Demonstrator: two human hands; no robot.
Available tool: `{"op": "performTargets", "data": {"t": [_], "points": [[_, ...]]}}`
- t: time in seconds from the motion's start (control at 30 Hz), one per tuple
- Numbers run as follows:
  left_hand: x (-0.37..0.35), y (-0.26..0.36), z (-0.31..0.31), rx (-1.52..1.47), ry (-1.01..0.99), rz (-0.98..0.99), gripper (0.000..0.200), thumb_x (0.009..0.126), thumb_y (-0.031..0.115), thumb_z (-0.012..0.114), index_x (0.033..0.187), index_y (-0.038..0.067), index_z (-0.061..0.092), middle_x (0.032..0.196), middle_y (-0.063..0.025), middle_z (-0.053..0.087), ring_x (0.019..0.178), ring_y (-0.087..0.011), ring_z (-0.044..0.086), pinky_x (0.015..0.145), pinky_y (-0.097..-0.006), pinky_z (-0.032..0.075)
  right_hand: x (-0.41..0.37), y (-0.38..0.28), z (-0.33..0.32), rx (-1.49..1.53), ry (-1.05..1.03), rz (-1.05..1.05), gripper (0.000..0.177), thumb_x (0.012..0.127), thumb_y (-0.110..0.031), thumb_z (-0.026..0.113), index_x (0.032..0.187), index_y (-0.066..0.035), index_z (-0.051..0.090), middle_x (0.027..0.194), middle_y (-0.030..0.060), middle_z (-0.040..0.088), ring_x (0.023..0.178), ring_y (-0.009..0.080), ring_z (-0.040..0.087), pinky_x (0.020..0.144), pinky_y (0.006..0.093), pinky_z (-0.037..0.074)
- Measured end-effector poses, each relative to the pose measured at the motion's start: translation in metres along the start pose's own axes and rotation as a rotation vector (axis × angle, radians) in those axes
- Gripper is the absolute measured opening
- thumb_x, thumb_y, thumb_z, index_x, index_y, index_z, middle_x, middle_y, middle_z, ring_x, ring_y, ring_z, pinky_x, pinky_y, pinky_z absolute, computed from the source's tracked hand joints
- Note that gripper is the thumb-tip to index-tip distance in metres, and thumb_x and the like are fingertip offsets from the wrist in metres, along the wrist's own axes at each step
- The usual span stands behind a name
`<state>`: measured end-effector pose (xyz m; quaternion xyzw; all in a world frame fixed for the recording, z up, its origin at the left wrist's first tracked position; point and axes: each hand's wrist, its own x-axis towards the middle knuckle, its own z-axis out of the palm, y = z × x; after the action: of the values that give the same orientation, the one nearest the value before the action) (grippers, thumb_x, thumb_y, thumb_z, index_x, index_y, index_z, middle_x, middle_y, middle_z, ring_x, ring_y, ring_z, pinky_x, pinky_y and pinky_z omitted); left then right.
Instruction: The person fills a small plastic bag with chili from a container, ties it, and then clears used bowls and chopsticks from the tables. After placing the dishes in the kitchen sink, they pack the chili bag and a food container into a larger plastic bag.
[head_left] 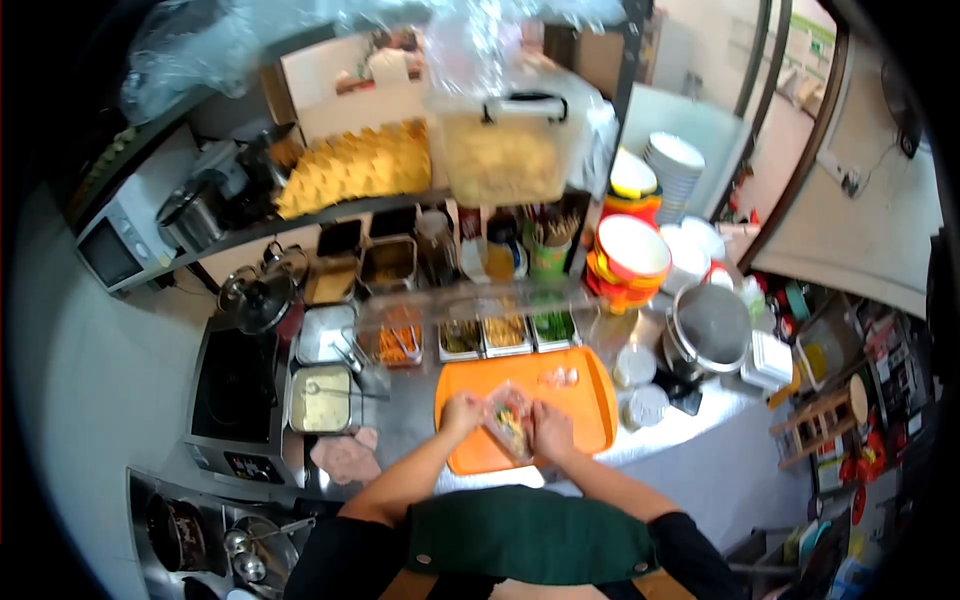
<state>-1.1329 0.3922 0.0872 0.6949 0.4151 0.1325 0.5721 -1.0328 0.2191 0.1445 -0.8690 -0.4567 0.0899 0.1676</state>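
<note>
Over an orange tray, a clear plastic bag of mixed food sits between my two hands. Bits of green, yellow and red show through it. My left hand pinches the bag's left edge. On the other side, my right hand has its fingers closed around the right edge. A small white and pinkish item lies on the tray behind the bag; its kind is too small to tell.
Behind the tray stand metal pans of shredded carrot, corn-coloured bits and chopped greens. A pan of pale mixture and a pink cloth are at left. Lidded tubs and a large pot stand right.
</note>
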Motion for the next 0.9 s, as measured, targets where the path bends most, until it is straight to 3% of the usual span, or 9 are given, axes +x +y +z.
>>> {"op": "performTargets", "data": {"t": [0.07, 0.13, 0.17, 0.4, 0.53, 0.6, 0.67, 0.77, 0.9], "points": [[-0.014, 0.007, 0.000, -0.110, -0.010, -0.018, 0.009, 0.074, 0.012, 0.058, 0.072, 0.003, 0.056, 0.060, -0.0072, 0.059, 0.047, -0.0135, 0.056, 0.040, -0.0246, 0.044, -0.016, -0.001, 0.022, -0.136, 0.163, -0.081, 0.081, 0.068, -0.053, 0.053, 0.123, 0.002, 0.030, 0.120, 0.0218, 0.038, 0.107, 0.0346, 0.040, 0.084, 0.0480, 0.032], [-0.017, 0.003, 0.001, -0.218, -0.011, -0.065, 0.011, 0.076, 0.013, 0.057, 0.074, 0.002, 0.055, 0.063, -0.0070, 0.059, 0.047, -0.0131, 0.056, 0.040, -0.0235, 0.044, -0.024, -0.019, -0.007, -0.138, -0.073, -0.021, 0.103, 0.058, -0.067, 0.053, 0.125, 0.005, 0.022, 0.130, 0.0264, 0.021, 0.118, 0.0367, 0.025, 0.091, 0.0490, 0.022], [-0.017, 0.001, 0.002, -0.309, -0.035, -0.128, 0.013, 0.078, 0.014, 0.055, 0.077, 0.001, 0.054, 0.065, -0.0068, 0.059, 0.047, -0.0127, 0.056, 0.040, -0.0225, 0.045, -0.025, -0.016, -0.004, -0.166, -0.015, -0.075, 0.110, 0.051, -0.070, 0.056, 0.126, 0.003, 0.022, 0.126, 0.0278, 0.025, 0.116, 0.0377, 0.029, 0.089, 0.0484, 0.024], [-0.010, -0.009, -0.004, -0.325, -0.232, -0.125, 0.019, 0.082, 0.018, 0.052, 0.092, 0.002, 0.049, 0.075, -0.0074, 0.060, 0.052, -0.0130, 0.058, 0.043, -0.0211, 0.046, -0.024, -0.015, -0.006, -0.136, 0.030, -0.173, 0.109, 0.049, -0.066, 0.061, 0.125, 0.002, 0.022, 0.126, 0.0244, 0.028, 0.114, 0.0346, 0.031, 0.088, 0.0468, 0.025], [-0.014, 0.002, -0.012, -0.312, -0.350, -0.261, 0.020, 0.082, 0.019, 0.052, 0.096, 0.004, 0.050, 0.074, -0.0067, 0.059, 0.051, -0.0137, 0.057, 0.041, -0.0216, 0.044, -0.017, -0.008, -0.016, -0.118, 0.002, -0.265, 0.114, 0.046, -0.068, 0.062, 0.125, 0.004, 0.021, 0.123, 0.0229, 0.031, 0.114, 0.0350, 0.031, 0.091, 0.0459, 0.023], [-0.008, 0.009, -0.017, -0.303, -0.359, -0.273, 0.019, 0.081, 0.020, 0.053, 0.094, 0.005, 0.053, 0.073, -0.0064, 0.059, 0.048, -0.0132, 0.055, 0.039, -0.0217, 0.042, -0.023, -0.022, -0.037, -0.125, -0.136, 0.027, 0.117, 0.044, -0.069, 0.063, 0.124, 0.007, 0.022, 0.120, 0.0216, 0.034, 0.113, 0.0341, 0.032, 0.092, 0.0451, 0.023], [0.005, 0.017, -0.020, 0.257, -0.538, -0.079, 0.020, 0.079, 0.023, 0.055, 0.086, 0.005, 0.058, 0.066, -0.0053, 0.058, 0.044, -0.0131, 0.051, 0.038, -0.0246, 0.039, -0.027, -0.010, -0.028, -0.111, -0.098, -0.010, 0.118, 0.044, -0.070, 0.063, 0.122, 0.009, 0.023, 0.118, 0.0223, 0.035, 0.112, 0.0347, 0.033, 0.093, 0.0436, 0.024], [0.043, -0.002, 0.022, -0.133, -0.469, 0.164, 0.023, 0.077, 0.027, 0.057, 0.078, 0.004, 0.061, 0.060, -0.0042, 0.056, 0.042, -0.0130, 0.047, 0.038, -0.0274, 0.037, -0.024, 0.002, -0.014, -0.101, -0.004, -0.088, 0.113, 0.045, -0.067, 0.064, 0.117, 0.011, 0.026, 0.110, 0.0235, 0.039, 0.105, 0.0360, 0.035, 0.089, 0.0402, 0.031], [0.047, 0.013, 0.039, -0.039, -0.360, -0.084, 0.027, 0.077, 0.030, 0.056, 0.083, 0.004, 0.061, 0.059, -0.0038, 0.056, 0.045, -0.0136, 0.049, 0.040, -0.0280, 0.039, -0.025, 0.006, -0.007, -0.095, 0.055, -0.133, 0.111, 0.048, -0.066, 0.064, 0.117, 0.012, 0.026, 0.110, 0.0252, 0.038, 0.104, 0.0368, 0.036, 0.089, 0.0412, 0.031]]}}
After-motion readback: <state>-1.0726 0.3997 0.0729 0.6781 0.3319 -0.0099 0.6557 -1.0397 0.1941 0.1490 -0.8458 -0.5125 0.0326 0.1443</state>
